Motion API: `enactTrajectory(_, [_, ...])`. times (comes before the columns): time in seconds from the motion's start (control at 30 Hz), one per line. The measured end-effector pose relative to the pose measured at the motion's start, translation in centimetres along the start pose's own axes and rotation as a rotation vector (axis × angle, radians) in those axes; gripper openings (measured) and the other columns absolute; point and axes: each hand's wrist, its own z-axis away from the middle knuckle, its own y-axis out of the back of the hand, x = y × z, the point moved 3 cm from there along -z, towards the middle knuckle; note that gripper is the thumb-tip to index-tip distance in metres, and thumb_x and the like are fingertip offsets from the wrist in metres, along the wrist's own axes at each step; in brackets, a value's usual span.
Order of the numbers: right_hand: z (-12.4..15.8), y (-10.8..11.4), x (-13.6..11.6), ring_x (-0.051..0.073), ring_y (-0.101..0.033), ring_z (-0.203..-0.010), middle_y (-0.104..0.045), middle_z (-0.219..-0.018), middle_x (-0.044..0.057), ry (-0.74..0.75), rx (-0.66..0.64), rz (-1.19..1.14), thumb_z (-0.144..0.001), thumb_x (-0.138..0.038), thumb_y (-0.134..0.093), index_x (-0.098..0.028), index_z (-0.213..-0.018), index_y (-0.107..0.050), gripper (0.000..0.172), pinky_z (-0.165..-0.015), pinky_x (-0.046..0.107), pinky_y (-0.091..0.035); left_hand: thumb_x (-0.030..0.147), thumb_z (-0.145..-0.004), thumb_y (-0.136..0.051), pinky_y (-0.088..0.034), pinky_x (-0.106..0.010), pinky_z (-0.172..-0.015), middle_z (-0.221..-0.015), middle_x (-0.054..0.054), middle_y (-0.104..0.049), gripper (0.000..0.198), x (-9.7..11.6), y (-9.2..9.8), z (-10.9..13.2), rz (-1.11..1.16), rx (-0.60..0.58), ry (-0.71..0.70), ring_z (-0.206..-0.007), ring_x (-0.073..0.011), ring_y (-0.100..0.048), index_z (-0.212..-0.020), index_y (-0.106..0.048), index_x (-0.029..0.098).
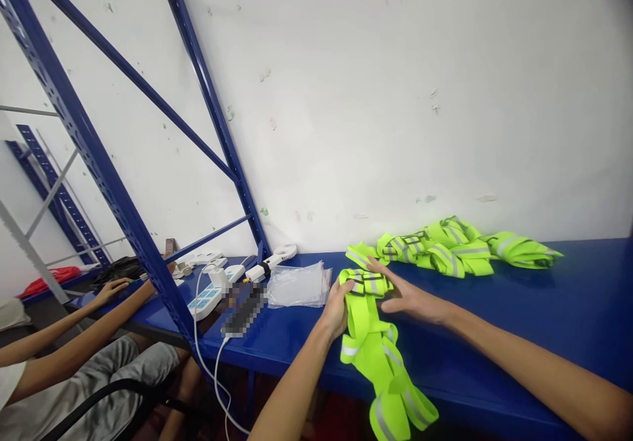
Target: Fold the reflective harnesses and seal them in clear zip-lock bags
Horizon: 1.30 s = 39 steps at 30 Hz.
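A neon-yellow reflective strap harness (368,335) with silver stripes and black buckles hangs in loose loops over the blue table's front edge. My left hand (339,306) is closed on its upper folded part, thumb lying over the webbing beside a buckle. To the right of that bundle is my right hand (413,299), thumb and fingers spread apart around its side; whether the fingertips touch the webbing I cannot tell. Behind my hands, several more neon-yellow reflective straps (459,250) lie piled against the wall.
Clear plastic bags (299,285), a white handheld fan (271,262) and a power strip (215,293) lie to the left. White cables (198,342) hang over the edge. A blue rack post (99,157) separates me from a seated person (89,368) working further left.
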Motion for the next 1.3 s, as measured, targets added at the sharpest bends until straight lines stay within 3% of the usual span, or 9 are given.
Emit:
enactTrajectory(0.13, [-0.3, 0.6, 0.0, 0.026, -0.06, -0.117, -0.053, -0.14, 0.006, -0.087, 0.16, -0.231, -0.084, -0.037, -0.063, -0.033, -0.139, -0.043, 0.059, -0.095, 0.046, -0.05, 0.027, -0.062, -0.084, -0.051, -0.039, -0.086, -0.112, -0.013, -0.067, 0.059, -0.1, -0.7, 0.4, -0.07, -0.157, -0.007, -0.1, -0.0285, -0.066, -0.113, -0.057, 0.017])
enactTrajectory(0.23, [-0.3, 0.9, -0.3, 0.026, -0.065, -0.108, -0.068, -0.119, 0.01, -0.142, 0.063, -0.215, -0.08, -0.027, -0.066, -0.021, -0.124, -0.058, 0.044, -0.099, 0.043, -0.048, 0.027, -0.062, -0.084, -0.05, -0.038, -0.087, -0.111, -0.013, -0.067, 0.061, 0.1, -0.8, 0.6, -0.178, -0.221, -0.027, -0.101, -0.0292, -0.065, -0.116, -0.056, 0.016])
enactTrajectory(0.4, [-0.1, 1.1, -0.5, 0.026, -0.066, -0.101, -0.066, -0.118, 0.008, -0.119, 0.07, -0.114, -0.071, -0.019, -0.074, -0.025, -0.125, -0.053, 0.058, -0.088, 0.042, -0.053, 0.035, -0.073, -0.077, -0.047, -0.034, -0.094, -0.122, -0.011, -0.062, 0.056, 0.4, -0.5, 0.4, -0.266, -0.113, -0.158, -0.113, -0.0263, -0.059, -0.123, -0.055, 0.021])
enactTrajectory(0.53, [-0.4, 0.8, -0.5, 0.025, -0.064, -0.098, -0.067, -0.111, 0.005, 0.087, 0.189, 0.113, -0.068, -0.021, -0.074, -0.025, -0.124, -0.052, 0.06, -0.083, 0.038, -0.053, 0.039, -0.073, -0.075, -0.049, -0.037, -0.088, -0.109, -0.01, -0.068, 0.055, -0.7, -0.2, -0.1, -0.177, -0.053, 0.035, -0.101, -0.0275, -0.065, -0.121, -0.057, 0.02])
enactTrajectory(0.67, [-0.4, 0.4, -1.0, 0.027, -0.056, -0.113, -0.062, -0.124, 0.006, 0.275, 0.242, 0.392, -0.072, -0.02, -0.068, -0.025, -0.118, -0.06, 0.048, -0.096, 0.041, -0.045, 0.037, -0.071, -0.071, -0.051, -0.04, -0.086, -0.101, -0.008, -0.07, 0.054, -0.6, -0.4, -0.1, 0.011, -0.05, 0.152, -0.095, -0.0288, -0.067, -0.12, -0.058, 0.02])
enactTrajectory(0.83, [-0.3, 0.6, -0.9, 0.027, -0.042, -0.131, -0.054, -0.136, 0.003, 0.357, 0.3, 0.48, -0.07, -0.011, -0.055, -0.026, -0.099, -0.071, 0.037, -0.109, 0.045, -0.03, 0.052, -0.08, -0.058, -0.053, -0.043, -0.081, -0.101, -0.011, -0.069, 0.056, 0.0, -0.8, 0.6, 0.088, -0.163, 0.274, -0.092, -0.0297, -0.067, -0.126, -0.054, 0.02])
enactTrajectory(1.03, [-0.8, 1.4, 0.2, 0.033, -0.036, -0.136, -0.04, -0.15, 0.003, 0.147, 0.257, 0.095, -0.078, -0.027, -0.056, -0.024, -0.094, -0.075, 0.025, -0.107, 0.048, -0.034, 0.034, -0.074, -0.074, -0.051, -0.039, -0.088, -0.115, -0.01, -0.066, 0.08, -1.0, -0.5, -0.1, -0.035, -0.008, 0.109, -0.1, -0.0262, -0.066, -0.142, -0.034, 0.027])
enactTrajectory(1.2, [-0.4, 1.8, -0.4, 0.026, -0.057, -0.119, -0.049, -0.144, 0.005, -0.105, 0.27, -0.176, -0.071, -0.02, -0.072, -0.035, -0.14, -0.041, 0.077, -0.099, 0.044, -0.046, 0.015, -0.06, -0.084, -0.047, -0.041, -0.098, -0.135, -0.01, -0.055, 0.105, 0.3, -1.0, 0.5, -0.074, -0.178, 0.003, -0.116, -0.0278, -0.059, -0.146, -0.027, 0.034])
enactTrajectory(1.3, [0.3, 1.3, -0.5, 0.027, -0.065, -0.108, -0.066, -0.123, 0.011, -0.292, 0.08, -0.255, -0.076, -0.024, -0.07, -0.022, -0.135, -0.048, 0.062, -0.095, 0.047, -0.05, 0.013, -0.058, -0.084, -0.045, -0.042, -0.102, -0.143, -0.01, -0.047, 0.108, 0.9, -0.9, 0.7, -0.104, -0.263, -0.013, -0.124, -0.0293, -0.053, -0.147, -0.026, 0.035])
